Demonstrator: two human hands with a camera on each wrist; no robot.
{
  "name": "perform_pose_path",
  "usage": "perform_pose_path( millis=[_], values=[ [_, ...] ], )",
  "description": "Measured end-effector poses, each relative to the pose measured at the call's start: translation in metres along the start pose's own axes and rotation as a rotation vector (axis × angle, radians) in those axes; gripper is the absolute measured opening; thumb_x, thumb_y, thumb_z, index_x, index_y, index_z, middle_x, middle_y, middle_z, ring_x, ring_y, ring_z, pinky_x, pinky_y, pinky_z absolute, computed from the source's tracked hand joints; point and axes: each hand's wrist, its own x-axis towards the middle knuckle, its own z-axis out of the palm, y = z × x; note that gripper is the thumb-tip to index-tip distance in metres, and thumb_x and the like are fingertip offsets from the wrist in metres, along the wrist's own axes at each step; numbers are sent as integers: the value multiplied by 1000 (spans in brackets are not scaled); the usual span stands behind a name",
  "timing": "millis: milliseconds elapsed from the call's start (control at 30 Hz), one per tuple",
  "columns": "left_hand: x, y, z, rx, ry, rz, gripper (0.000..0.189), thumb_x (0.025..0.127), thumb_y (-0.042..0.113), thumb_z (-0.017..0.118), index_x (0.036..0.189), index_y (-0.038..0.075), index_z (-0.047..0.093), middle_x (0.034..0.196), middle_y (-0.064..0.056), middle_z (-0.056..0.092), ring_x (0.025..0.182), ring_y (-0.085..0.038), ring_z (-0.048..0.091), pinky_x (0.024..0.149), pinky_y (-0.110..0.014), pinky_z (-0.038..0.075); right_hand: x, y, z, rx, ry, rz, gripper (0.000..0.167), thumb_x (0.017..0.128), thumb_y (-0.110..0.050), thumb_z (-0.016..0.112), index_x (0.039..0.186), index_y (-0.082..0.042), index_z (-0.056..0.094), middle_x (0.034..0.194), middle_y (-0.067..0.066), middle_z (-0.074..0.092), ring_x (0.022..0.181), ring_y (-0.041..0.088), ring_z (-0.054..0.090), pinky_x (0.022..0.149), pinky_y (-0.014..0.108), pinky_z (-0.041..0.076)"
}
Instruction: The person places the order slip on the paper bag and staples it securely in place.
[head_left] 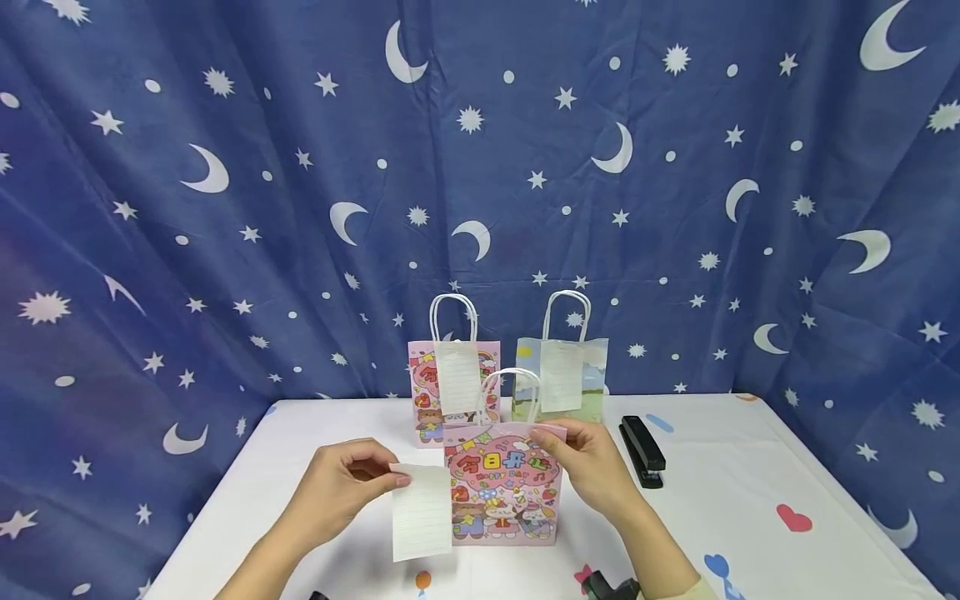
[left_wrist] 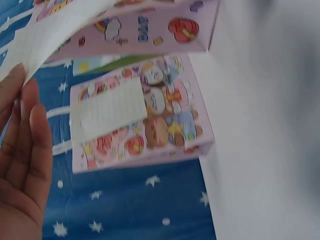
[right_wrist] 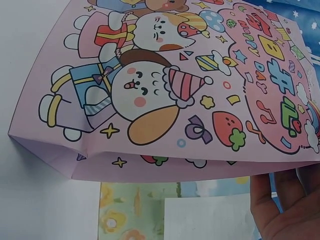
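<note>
My left hand (head_left: 341,487) pinches a lined white paper slip (head_left: 422,512) by its top edge, between thumb and fingers. The slip hangs just left of a pink cartoon gift bag (head_left: 504,492), overlapping its left edge in the head view. That bag stands upright with white handles. My right hand (head_left: 588,462) grips its upper right corner, thumb on the front and fingers behind. In the right wrist view the printed front of the pink bag (right_wrist: 150,85) fills most of the frame, with the fingers (right_wrist: 265,200) partly hidden behind it.
Behind stand another pink gift bag (head_left: 427,408) and a green-and-blue one (head_left: 596,383), each with a lined slip on its front. A black stapler (head_left: 642,450) lies right of my right hand. A star-and-moon curtain (head_left: 480,167) hangs behind the white table (head_left: 750,483).
</note>
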Motion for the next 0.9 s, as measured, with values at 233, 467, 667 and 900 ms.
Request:
perform_pose_path(
  millis=[233, 467, 667, 900],
  values=[
    [16, 8, 27, 62, 43, 15, 17, 80, 29, 90, 82, 25, 74, 78, 9, 74, 68, -7, 69, 63, -25, 57, 0, 1, 0, 26, -9, 10, 23, 102, -22, 67, 111, -4, 77, 103, 14, 78, 90, 8, 71, 84, 24, 58],
    [26, 13, 41, 101, 86, 43, 20, 79, 26, 91, 82, 25, 71, 76, 12, 70, 68, -4, 67, 64, -24, 58, -1, 1, 1, 20, -8, 21, 22, 102, -21, 67, 110, -3, 77, 104, 14, 78, 91, 7, 70, 85, 24, 58],
    [35, 16, 49, 97, 129, 134, 32, 75, 22, 94, 97, 25, 71, 86, 11, 68, 76, -6, 66, 70, -25, 60, 0, 1, 1, 17, 2, 15, 21, 102, -20, 67, 109, -3, 77, 101, 4, 77, 89, 6, 66, 84, 23, 57],
    [41, 26, 59, 122, 109, 166, 36, 77, 21, 93, 107, 24, 74, 101, 15, 72, 87, -5, 68, 79, -26, 60, 0, 3, 2, 25, -2, -10, 20, 101, -18, 67, 108, -2, 77, 98, -4, 76, 87, 5, 64, 81, 23, 57]
  ],
)
